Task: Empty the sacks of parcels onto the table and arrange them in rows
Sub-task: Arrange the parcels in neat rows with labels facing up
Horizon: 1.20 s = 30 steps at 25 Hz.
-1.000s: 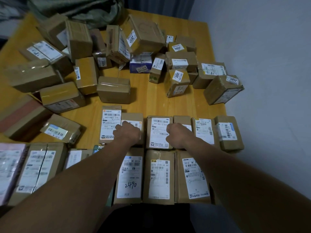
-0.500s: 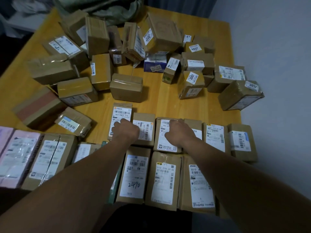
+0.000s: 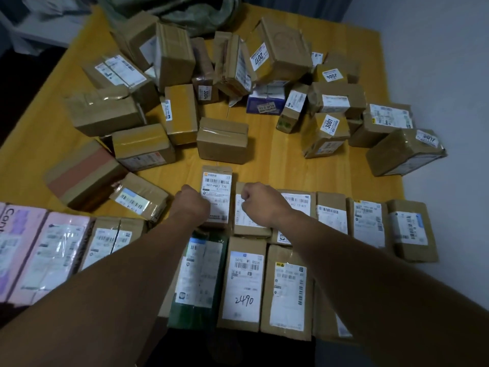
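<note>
Both hands have slid toward the left of the frame along the second row, and the view has swung that way too, bringing pink parcels (image 3: 50, 250) into the lower left.

Head view: the left hand (image 3: 191, 205) sits knuckles up against the left edge of the tall parcel (image 3: 217, 181), just left of centre. Its fingers are curled and seem to grip that parcel's side, though the fingertips are hidden. The right hand (image 3: 260, 205) lies on the short parcel (image 3: 248, 226) just beside it, fingers curled down over the top and apparently holding it. Both forearms reach in from the bottom of the frame, nearly straight, wrists level.

The second row (image 3: 367, 221) runs right from these two toward the bench (image 3: 277, 165) edge; the front row (image 3: 244, 282) lies below it. An unsorted heap (image 3: 222, 140) fills the upper half, with a green sack (image 3: 185, 11) at the top.

The step looks like squaring these two into line. The short parcel seems to overlap its right-hand neighbour, so it probably needs sliding left and laying flat. Bottom edges should butt against the front row, labels up, without nudging the parcels already set.
</note>
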Available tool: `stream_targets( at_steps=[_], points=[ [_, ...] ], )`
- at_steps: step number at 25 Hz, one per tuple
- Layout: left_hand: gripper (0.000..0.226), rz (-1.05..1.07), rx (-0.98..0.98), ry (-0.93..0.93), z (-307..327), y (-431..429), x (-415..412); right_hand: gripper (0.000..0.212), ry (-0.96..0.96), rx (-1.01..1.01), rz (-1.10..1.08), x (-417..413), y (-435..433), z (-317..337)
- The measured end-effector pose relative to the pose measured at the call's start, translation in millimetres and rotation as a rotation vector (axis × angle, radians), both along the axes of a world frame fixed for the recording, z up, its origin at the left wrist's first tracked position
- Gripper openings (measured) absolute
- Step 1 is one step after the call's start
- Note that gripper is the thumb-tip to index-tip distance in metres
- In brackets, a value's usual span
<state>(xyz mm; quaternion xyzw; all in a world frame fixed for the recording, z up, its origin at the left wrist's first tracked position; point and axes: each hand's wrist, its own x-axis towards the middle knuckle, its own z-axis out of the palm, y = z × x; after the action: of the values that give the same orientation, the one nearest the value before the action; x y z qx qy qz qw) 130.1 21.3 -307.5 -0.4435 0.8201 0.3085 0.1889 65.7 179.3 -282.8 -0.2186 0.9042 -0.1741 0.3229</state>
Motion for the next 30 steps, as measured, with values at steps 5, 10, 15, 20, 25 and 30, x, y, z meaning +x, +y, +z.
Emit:
stream_targets(
  at_steps=[5, 10, 15, 20, 25, 30],
  points=[
    [0.036, -0.113, 0.14, 0.019, -12, -27, 0, 0.026, -0.051, 0.031, -0.008, 24, -50, -6],
    [0.036, -0.174, 0.258, 0.019, -26, -46, 4, 0.01, -0.042, 0.135, -0.091, 40, -77, -14],
    [0.031, -0.202, 0.305, 0.025, -31, -52, 4, 0.011, -0.11, 0.15, -0.182, 52, -91, -21],
    [0.03, -0.124, 0.409, 0.071, -31, -58, 6, 0.025, -0.088, 0.068, -0.29, 58, -101, -20],
    [0.028, 0.037, 0.552, 0.232, -9, -72, 10, 0.048, -0.043, -0.047, -0.476, 56, -108, -4],
    [0.023, 0.246, 0.644, 0.399, 21, -100, 19, 0.043, -0.03, -0.145, -0.523, 55, -134, 15]
  ],
)
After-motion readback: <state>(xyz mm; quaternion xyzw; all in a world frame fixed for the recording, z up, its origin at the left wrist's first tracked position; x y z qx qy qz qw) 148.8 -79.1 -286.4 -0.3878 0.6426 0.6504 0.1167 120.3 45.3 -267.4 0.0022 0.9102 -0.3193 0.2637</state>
